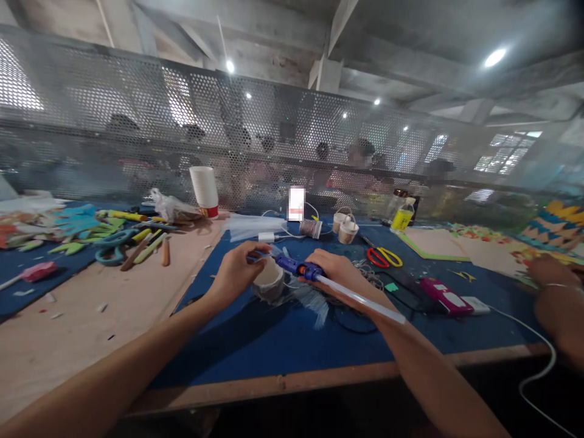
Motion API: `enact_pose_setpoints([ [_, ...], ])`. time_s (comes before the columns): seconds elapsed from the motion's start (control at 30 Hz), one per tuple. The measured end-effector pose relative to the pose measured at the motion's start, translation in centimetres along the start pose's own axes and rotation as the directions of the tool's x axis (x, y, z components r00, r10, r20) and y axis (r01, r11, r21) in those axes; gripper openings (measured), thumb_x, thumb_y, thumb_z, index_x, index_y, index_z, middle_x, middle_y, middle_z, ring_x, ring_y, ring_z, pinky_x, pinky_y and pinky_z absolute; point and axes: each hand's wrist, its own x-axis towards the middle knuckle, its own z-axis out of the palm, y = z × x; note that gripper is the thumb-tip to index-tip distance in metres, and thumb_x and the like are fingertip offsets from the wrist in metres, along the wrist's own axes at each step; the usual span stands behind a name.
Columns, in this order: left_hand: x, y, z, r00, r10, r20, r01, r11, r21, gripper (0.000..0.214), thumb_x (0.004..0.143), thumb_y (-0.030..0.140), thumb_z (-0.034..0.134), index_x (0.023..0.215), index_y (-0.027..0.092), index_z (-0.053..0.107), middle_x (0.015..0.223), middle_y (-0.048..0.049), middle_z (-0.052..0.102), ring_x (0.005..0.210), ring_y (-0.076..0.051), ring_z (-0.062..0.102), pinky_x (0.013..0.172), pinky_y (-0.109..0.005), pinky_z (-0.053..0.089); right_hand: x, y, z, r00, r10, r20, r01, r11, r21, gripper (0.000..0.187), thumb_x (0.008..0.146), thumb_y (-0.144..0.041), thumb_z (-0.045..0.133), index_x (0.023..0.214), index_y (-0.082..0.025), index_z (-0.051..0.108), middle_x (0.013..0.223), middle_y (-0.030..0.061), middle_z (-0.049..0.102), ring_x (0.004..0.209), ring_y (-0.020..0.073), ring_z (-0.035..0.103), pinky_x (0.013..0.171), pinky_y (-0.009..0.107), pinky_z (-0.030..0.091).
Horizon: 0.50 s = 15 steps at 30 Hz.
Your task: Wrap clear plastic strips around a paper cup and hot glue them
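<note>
My right hand is wrapped around a blue hot glue gun, with a long translucent glue stick sticking out of its back end. The gun's nozzle points left, close to the fingers of my left hand. Those fingers are curled in a pinch over the rim area of a pale, cream-coloured cup on the blue table cover. What they pinch is too small to make out. Loose string and a patch of clear plastic film lie beside the cup and under my right hand.
Red-and-yellow scissors, two small baskets and a spool lie beyond my hands. A magenta power box with cables sits right. Stacked paper cups and tools stand left. Another person's arm reaches in at right.
</note>
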Motion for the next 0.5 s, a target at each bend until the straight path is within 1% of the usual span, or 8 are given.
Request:
enact_pose_setpoints([
  [0.1, -0.1, 0.1, 0.1, 1.000, 0.012, -0.004, -0.012, 1.000, 0.011, 0.028, 0.079, 0.025, 0.062, 0.104, 0.019, 0.071, 0.106, -0.0068, 0.074, 0.091, -0.022, 0.067, 0.081, -0.035, 0.053, -0.2, -0.4, 0.2, 1.000, 0.016, 0.017, -0.014, 0.993, -0.114, 0.015, 0.099, -0.033, 0.057, 0.108, -0.021, 0.058, 0.103, 0.0039, 0.060, 0.076, 0.0143, 0.058, 0.065, 0.025, 0.035],
  [0.2, -0.2, 0.3, 0.1, 1.000, 0.019, -0.008, -0.019, 1.000, 0.017, 0.026, 0.079, 0.025, 0.062, 0.103, 0.019, 0.072, 0.104, -0.0062, 0.074, 0.090, -0.021, 0.067, 0.080, -0.034, 0.053, -0.2, -0.9, 0.4, 0.999, 0.015, 0.031, -0.008, 0.978, -0.210, 0.014, 0.098, -0.028, 0.059, 0.109, -0.021, 0.056, 0.106, 0.0038, 0.057, 0.069, 0.0120, 0.053, 0.060, 0.025, 0.031],
  [0.3, -0.2, 0.5, 0.0, 1.000, 0.011, -0.007, -0.011, 1.000, 0.014, 0.026, 0.079, 0.025, 0.063, 0.102, 0.020, 0.072, 0.104, -0.0056, 0.074, 0.089, -0.020, 0.067, 0.079, -0.034, 0.053, -0.3, -1.4, 0.5, 0.999, 0.015, 0.028, -0.006, 0.961, -0.278, 0.015, 0.097, -0.026, 0.060, 0.109, -0.020, 0.055, 0.110, 0.0049, 0.055, 0.069, 0.0120, 0.053, 0.060, 0.027, 0.031],
  [0.5, -0.1, 0.5, 0.1, 1.000, 0.023, -0.007, -0.023, 1.000, 0.017, 0.025, 0.079, 0.024, 0.063, 0.103, 0.020, 0.072, 0.103, -0.0053, 0.074, 0.089, -0.020, 0.067, 0.079, -0.034, 0.053, -0.3, -2.3, -0.1, 0.999, 0.015, 0.042, 0.001, 0.932, -0.362, 0.014, 0.095, -0.022, 0.061, 0.108, -0.018, 0.054, 0.111, 0.0051, 0.053, 0.072, 0.0136, 0.053, 0.059, 0.029, 0.031],
])
